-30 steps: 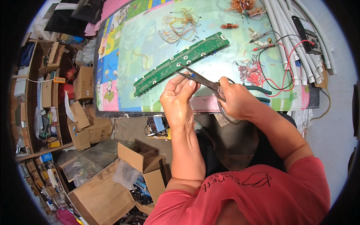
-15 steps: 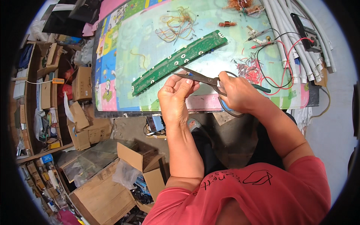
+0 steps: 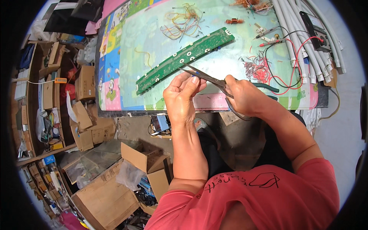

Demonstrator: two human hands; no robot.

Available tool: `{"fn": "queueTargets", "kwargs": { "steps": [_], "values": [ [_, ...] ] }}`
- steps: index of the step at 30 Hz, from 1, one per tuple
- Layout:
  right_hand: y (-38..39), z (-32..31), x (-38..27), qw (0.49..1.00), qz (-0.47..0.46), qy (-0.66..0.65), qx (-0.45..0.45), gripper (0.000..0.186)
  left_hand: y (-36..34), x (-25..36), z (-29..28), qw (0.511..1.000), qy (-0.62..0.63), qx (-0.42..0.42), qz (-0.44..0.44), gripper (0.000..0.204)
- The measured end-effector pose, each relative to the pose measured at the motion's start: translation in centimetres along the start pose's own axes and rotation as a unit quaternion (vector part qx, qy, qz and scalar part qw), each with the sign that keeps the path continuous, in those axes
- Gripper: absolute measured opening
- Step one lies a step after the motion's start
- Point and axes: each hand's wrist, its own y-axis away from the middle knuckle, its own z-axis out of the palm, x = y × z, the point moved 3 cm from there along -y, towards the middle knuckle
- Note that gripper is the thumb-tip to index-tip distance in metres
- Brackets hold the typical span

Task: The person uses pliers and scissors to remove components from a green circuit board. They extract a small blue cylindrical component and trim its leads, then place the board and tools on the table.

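My right hand (image 3: 245, 96) grips a pair of dark metal scissors (image 3: 210, 78) by the handles, with the blades pointing left. The blades look nearly closed across the fingertips of my left hand (image 3: 181, 100). That hand pinches a small blue piece (image 3: 194, 73) between thumb and fingers, right at the blades; it is too small to tell its kind. Just beyond the scissors' tips lies a long green circuit board (image 3: 165, 69), slanting across the table mat. Partly hidden behind my right hand are green tool handles (image 3: 266, 87).
A tangle of thin wires (image 3: 184, 21) and a copper coil (image 3: 234, 21) lie at the back. To the right are red wire scraps (image 3: 257, 71), a multimeter (image 3: 316, 30) with red and black leads, and white tubes (image 3: 285, 30). Cardboard boxes (image 3: 134, 155) stand below left.
The scissors' blades have come closer together at the blue piece, and the scissors tilt slightly more. Both hands otherwise keep their places; the whole view has shifted slightly.
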Motion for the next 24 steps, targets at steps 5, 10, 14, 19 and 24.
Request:
{"fn": "queueTargets", "kwargs": {
  "steps": [5,10,14,19,24],
  "values": [
    [0.0,-0.4,-0.3,0.996,0.040,-0.032,-0.069,0.020,0.2,0.1,0.2,1.000,-0.001,0.014,-0.014,0.028],
    [-0.2,-1.0,-0.6,0.987,0.054,-0.085,-0.122,0.024,-0.1,-0.2,0.1,0.999,0.014,0.000,-0.035,0.029],
    [0.1,-0.7,0.2,0.993,0.033,-0.063,-0.092,0.028,-0.2,-0.7,0.1,0.997,0.064,-0.024,-0.037,0.029],
    [0.5,-1.3,-0.4,0.999,0.021,0.035,-0.013,0.033,-0.6,-1.4,0.0,0.994,0.099,-0.041,-0.028,0.028],
    [0.4,-1.5,-0.4,0.996,0.026,0.077,0.040,0.037,-0.1,-1.0,0.4,0.998,0.050,-0.025,-0.006,0.028]
  ]
}}
